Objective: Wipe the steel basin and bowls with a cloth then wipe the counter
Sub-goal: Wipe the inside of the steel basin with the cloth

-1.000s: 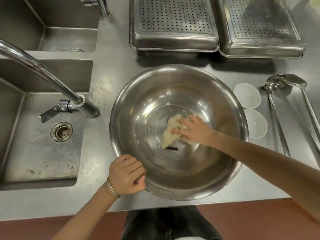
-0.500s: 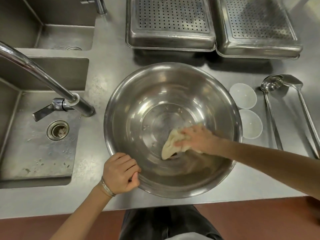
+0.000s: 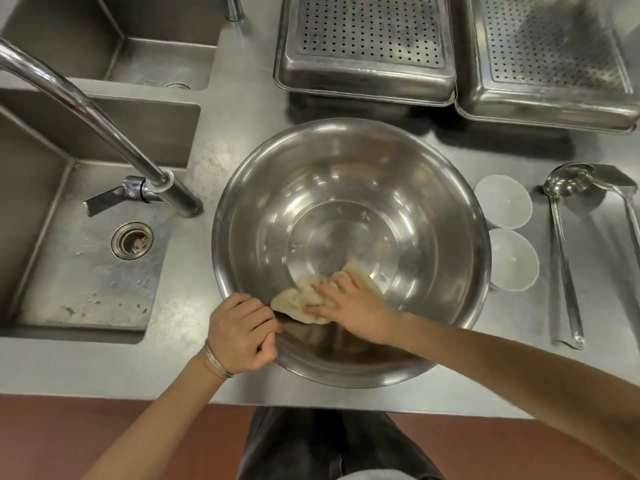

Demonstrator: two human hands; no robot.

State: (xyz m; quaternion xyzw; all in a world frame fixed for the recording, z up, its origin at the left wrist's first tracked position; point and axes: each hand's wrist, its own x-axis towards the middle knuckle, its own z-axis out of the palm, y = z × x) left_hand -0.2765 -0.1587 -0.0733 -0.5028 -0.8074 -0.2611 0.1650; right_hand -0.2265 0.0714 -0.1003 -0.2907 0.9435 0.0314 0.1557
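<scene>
A large steel basin (image 3: 349, 188) stands on the steel counter (image 3: 242, 109) in the middle of the head view. My left hand (image 3: 240, 336) grips its near left rim, fingers curled over the edge. My right hand (image 3: 349, 306) reaches in from the right and holds a bunched pale yellow cloth (image 3: 298, 299) against the basin's near inner wall, just beside my left hand. Two small white bowls (image 3: 504, 202) (image 3: 514, 259) sit right of the basin, the nearer one partly behind its rim.
A sink (image 3: 86, 258) with a drain and a long curved tap (image 3: 104, 126) lies to the left, and a second sink (image 3: 156, 60) behind it. Two perforated steel trays (image 3: 367, 46) (image 3: 550, 53) stand at the back. A ladle (image 3: 564, 258) and a spatula (image 3: 623, 202) lie at the right.
My right hand has dragged the cloth from the basin's bottom toward the near left wall, close to my left hand. My left hand keeps its grip on the rim.
</scene>
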